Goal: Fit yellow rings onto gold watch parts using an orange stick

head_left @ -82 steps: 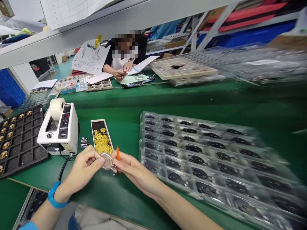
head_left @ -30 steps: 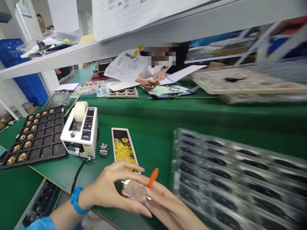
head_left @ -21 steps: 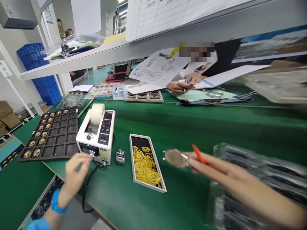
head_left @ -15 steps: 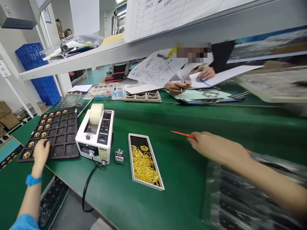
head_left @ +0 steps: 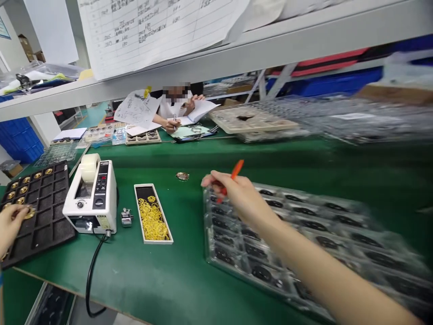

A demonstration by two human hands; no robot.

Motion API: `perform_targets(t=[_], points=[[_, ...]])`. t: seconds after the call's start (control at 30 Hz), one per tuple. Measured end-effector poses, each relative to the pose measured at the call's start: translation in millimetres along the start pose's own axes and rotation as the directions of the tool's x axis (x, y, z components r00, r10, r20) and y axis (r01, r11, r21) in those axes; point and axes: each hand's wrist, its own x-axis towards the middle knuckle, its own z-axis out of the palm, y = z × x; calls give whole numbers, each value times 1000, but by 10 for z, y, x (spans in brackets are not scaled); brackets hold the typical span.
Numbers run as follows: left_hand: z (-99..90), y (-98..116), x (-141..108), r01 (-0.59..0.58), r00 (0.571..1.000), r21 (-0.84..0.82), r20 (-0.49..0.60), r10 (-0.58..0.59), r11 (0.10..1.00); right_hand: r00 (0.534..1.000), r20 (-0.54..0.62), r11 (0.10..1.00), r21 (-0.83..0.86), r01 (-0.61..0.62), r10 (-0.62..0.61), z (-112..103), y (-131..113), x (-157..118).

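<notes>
L hand (head_left: 9, 224) narrowly pinches gold disc (head_left: 29, 213) at black foam tray (head_left: 50, 234), R hand (head_left: 237, 192) grips orange pen (head_left: 236, 169) over clear blister tray (head_left: 270, 243); loose round metal part (head_left: 182, 176) on green mat (head_left: 169, 280) could get knocked if R hand swings wide.

Your 2 hands hold 1 each: your left hand (head_left: 10, 225) 1 gold disc (head_left: 29, 213), your right hand (head_left: 237, 194) 1 orange stick (head_left: 234, 171). Before you sit 1 tape dispenser (head_left: 90, 198), 1 tally counter (head_left: 126, 217), 1 tray of yellow rings (head_left: 140, 214), 1 black foam tray (head_left: 54, 234), 1 clear blister tray (head_left: 205, 243).
</notes>
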Motion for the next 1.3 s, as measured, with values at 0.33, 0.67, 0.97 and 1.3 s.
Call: perform_targets(t=[0.33,0.67,0.97,1.3], points=[[1195,2034,-1051,624,539,-725,670,510,292,946,230,956,237,173,-228,401,-3,-863],[1469,2077,-1148,613,649,-782,578,494,110,947,260,960,252,121,-188,604,243,-1009],[1429,2032,-1158,641,584,-758,585,564,122,531,326,584,85,808,-782,532,302,-978],[1505,2028,-1209,624,597,-767,590,543,148,465,192,456,-95,885,-864,528,288,-993]])
